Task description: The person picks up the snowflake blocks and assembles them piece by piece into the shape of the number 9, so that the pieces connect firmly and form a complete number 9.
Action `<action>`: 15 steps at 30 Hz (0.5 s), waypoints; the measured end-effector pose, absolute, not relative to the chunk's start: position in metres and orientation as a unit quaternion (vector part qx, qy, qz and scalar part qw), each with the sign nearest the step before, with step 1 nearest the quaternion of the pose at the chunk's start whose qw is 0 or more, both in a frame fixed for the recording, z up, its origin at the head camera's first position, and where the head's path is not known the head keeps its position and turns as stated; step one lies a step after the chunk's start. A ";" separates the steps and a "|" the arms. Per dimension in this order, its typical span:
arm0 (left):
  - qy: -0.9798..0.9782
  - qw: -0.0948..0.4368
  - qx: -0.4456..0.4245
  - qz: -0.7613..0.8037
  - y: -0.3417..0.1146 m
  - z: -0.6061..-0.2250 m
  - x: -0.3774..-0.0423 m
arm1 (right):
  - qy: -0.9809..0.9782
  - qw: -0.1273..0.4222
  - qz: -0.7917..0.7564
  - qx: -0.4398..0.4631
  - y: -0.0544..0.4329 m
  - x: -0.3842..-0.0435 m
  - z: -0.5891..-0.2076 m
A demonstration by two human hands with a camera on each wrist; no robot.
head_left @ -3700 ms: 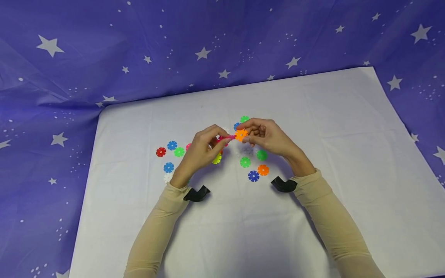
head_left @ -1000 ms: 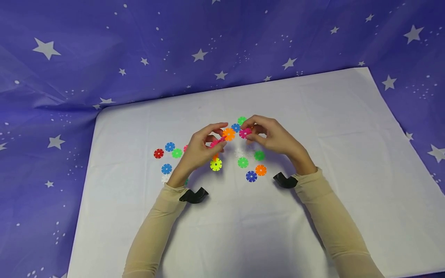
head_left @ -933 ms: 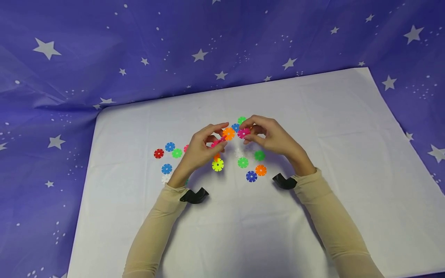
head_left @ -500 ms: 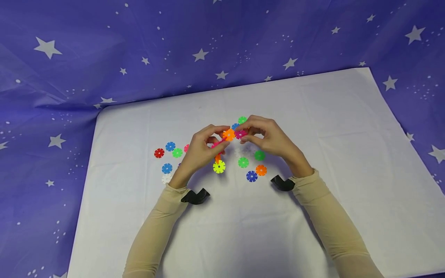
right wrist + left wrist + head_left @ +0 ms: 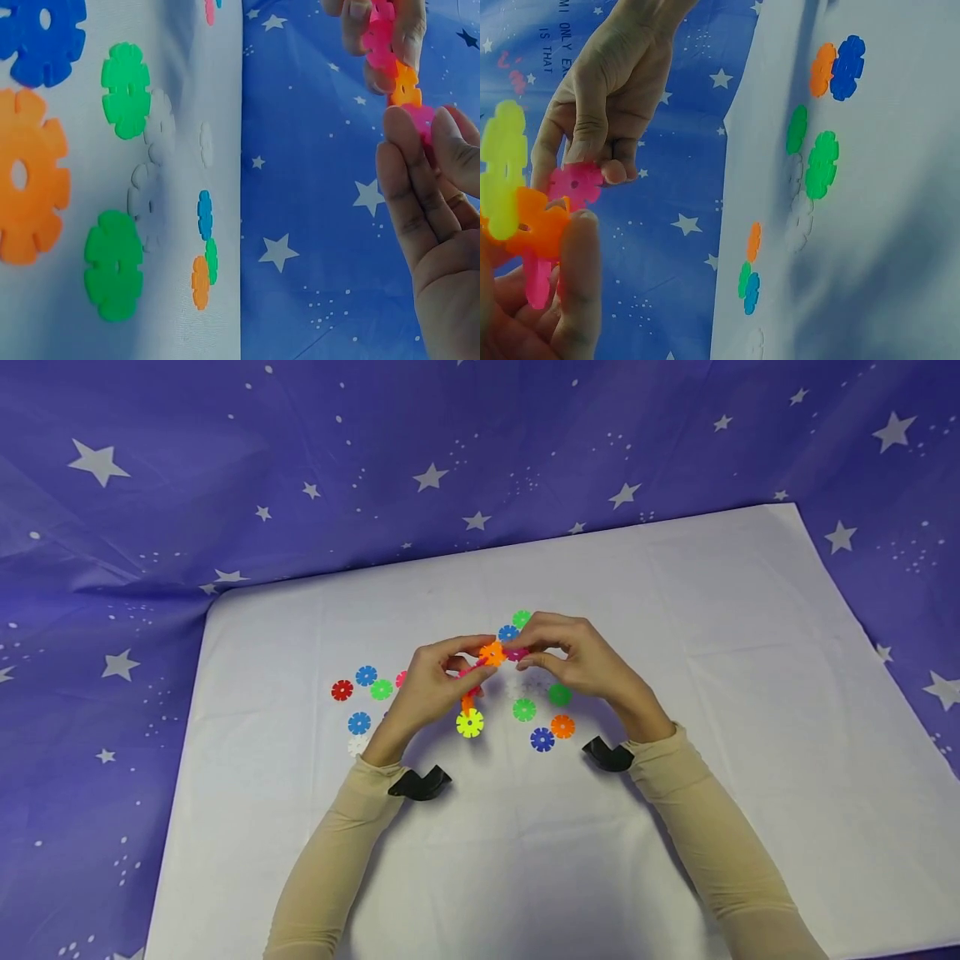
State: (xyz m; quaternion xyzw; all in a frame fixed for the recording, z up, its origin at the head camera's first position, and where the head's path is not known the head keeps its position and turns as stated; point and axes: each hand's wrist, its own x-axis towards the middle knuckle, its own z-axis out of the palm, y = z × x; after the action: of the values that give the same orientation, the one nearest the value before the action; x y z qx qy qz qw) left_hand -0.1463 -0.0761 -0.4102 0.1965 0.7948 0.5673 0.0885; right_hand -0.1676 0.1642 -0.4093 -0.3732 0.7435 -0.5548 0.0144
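Note:
My left hand (image 5: 435, 683) pinches a chain of notched plastic snowflake discs over the table. An orange disc (image 5: 492, 653) is at its upper end, pink below it, then another orange, with a yellow disc (image 5: 470, 723) dangling lowest. Between the thumb and fingers of my right hand (image 5: 577, 656) is a pink disc (image 5: 422, 120), its edge meeting the upper orange disc. How deeply their slots engage cannot be made out. My left fingers partly cover the pink part of the chain.
Loose discs lie on the white tablecloth (image 5: 645, 852): blue (image 5: 542, 740), orange (image 5: 562, 727), green (image 5: 524, 710) and clear ones near the right hand. Others, including a red disc (image 5: 342, 690), lie left of the left hand. A starry purple cloth (image 5: 480, 443) hangs behind.
Earlier my right hand held the orange disc against the chain's pink one; that orange disc is now part of the chain. Since then a pink disc in my right hand has moved left to meet it.

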 end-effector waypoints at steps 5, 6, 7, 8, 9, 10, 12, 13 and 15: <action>0.798 0.096 0.208 0.557 -0.077 -0.411 -0.147 | 0.737 0.013 -0.561 -0.377 0.164 -0.167 -0.411; 0.799 0.094 0.212 0.555 -0.077 -0.411 -0.147 | 0.736 0.010 -0.562 -0.377 0.164 -0.167 -0.411; 0.800 0.090 0.218 0.551 -0.078 -0.411 -0.147 | 0.735 0.005 -0.564 -0.377 0.164 -0.167 -0.412; 0.802 0.085 0.223 0.547 -0.078 -0.411 -0.147 | 0.734 -0.001 -0.564 -0.378 0.163 -0.166 -0.412; 0.805 0.079 0.228 0.542 -0.078 -0.410 -0.147 | 0.734 -0.007 -0.564 -0.379 0.162 -0.166 -0.412; 0.807 0.074 0.232 0.539 -0.078 -0.410 -0.146 | 0.733 -0.014 -0.564 -0.380 0.161 -0.165 -0.412; 0.810 0.063 0.239 0.531 -0.078 -0.409 -0.146 | 0.735 -0.030 -0.560 -0.381 0.159 -0.164 -0.412; 0.813 0.059 0.242 0.527 -0.078 -0.409 -0.146 | 0.737 -0.038 -0.557 -0.381 0.158 -0.164 -0.412; 0.817 0.050 0.247 0.518 -0.078 -0.407 -0.144 | 0.744 -0.051 -0.547 -0.380 0.156 -0.164 -0.412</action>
State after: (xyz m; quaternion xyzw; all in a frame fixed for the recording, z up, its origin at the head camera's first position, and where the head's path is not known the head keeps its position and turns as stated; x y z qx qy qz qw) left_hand -0.1445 -0.0781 -0.4074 0.2471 0.8173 0.5181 0.0501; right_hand -0.1636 0.1557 -0.4123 -0.3801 0.7442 -0.5468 -0.0512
